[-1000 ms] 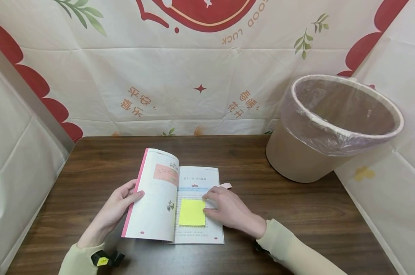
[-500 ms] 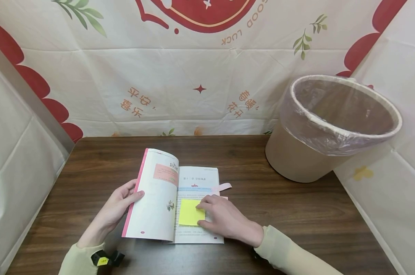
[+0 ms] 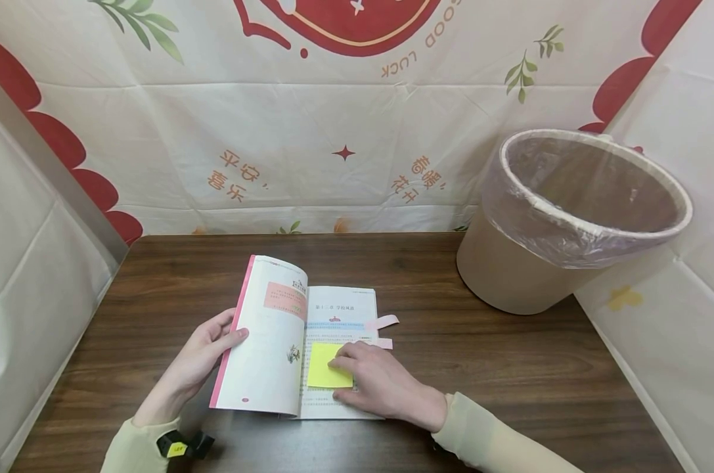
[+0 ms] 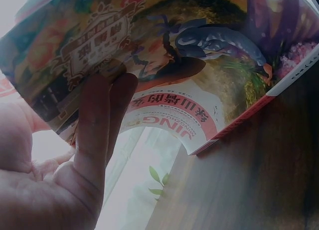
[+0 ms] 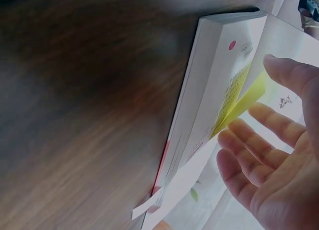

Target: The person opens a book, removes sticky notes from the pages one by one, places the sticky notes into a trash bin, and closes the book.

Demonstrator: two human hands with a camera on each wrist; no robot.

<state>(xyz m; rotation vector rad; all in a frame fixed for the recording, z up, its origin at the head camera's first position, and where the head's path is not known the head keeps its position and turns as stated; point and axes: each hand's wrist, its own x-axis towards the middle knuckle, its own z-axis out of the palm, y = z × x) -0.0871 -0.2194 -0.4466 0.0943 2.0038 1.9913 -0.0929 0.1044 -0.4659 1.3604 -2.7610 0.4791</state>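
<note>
An open book [image 3: 274, 368] with a pink edge lies on the wooden table. My left hand [image 3: 205, 341] grips its raised left side, thumb on the page and fingers behind. The illustrated cover [image 4: 219, 75] fills much of the left wrist view, fingers against it. On the right page is a yellow sticky note [image 3: 321, 368]. My right hand [image 3: 380, 381] is over the note's right part, fingers slightly bent. In the right wrist view the sticky note [image 5: 249, 98] stands partly up from the page, with thumb and fingers spread apart near it.
Two pale pink tabs, an upper tab [image 3: 386, 321] and a lower tab [image 3: 384, 343], stick out from the right page edge. A bin [image 3: 510, 276] with a clear plastic liner stands at the table's back right. A printed cloth [image 3: 309, 118] hangs behind the table [image 3: 185, 263].
My right hand has slid left and toward the front, further over the sticky note, uncovering the pink tabs. The left hand and the book stay where they were.
</note>
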